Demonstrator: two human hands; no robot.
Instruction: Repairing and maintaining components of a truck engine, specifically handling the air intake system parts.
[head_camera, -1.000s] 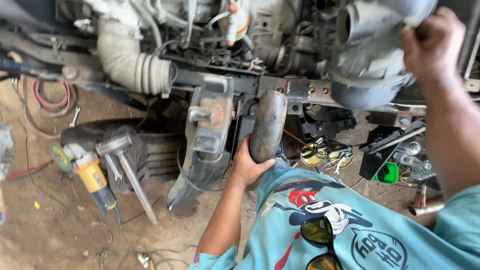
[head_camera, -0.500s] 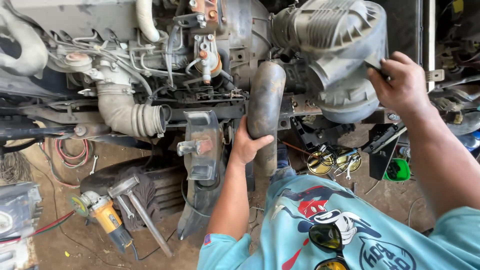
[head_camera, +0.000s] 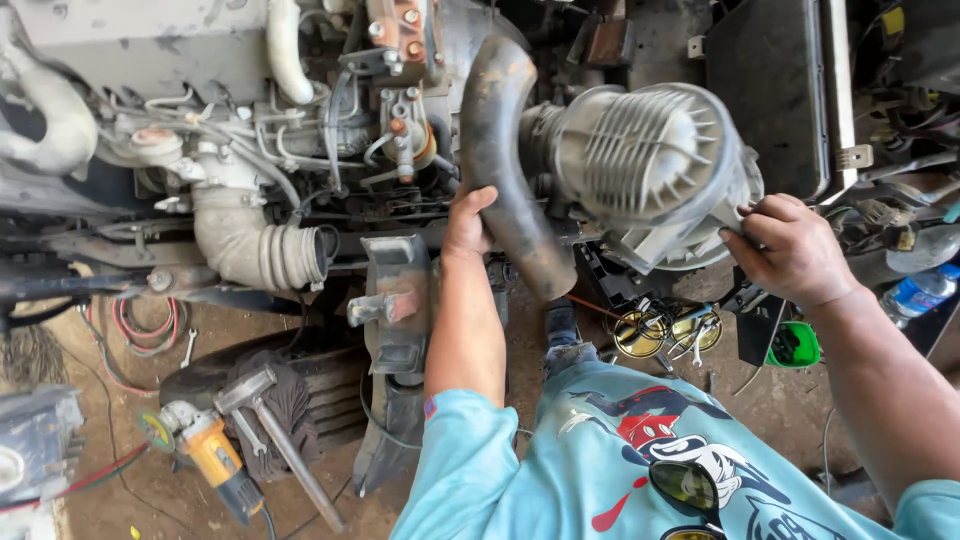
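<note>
The black rubber hose (head_camera: 505, 160), curved and dusty, is grasped by the left hand (head_camera: 467, 222); the right hand (head_camera: 790, 245) grips the ribbed grey plastic housing (head_camera: 645, 170).

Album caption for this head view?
Left hand grips black hose; right hand holds ribbed grey housing.

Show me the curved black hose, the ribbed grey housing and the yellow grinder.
curved black hose (head_camera: 505, 150), head view, middle of its bend
ribbed grey housing (head_camera: 640, 160), head view, finned face
yellow grinder (head_camera: 215, 455), head view, yellow body
</note>
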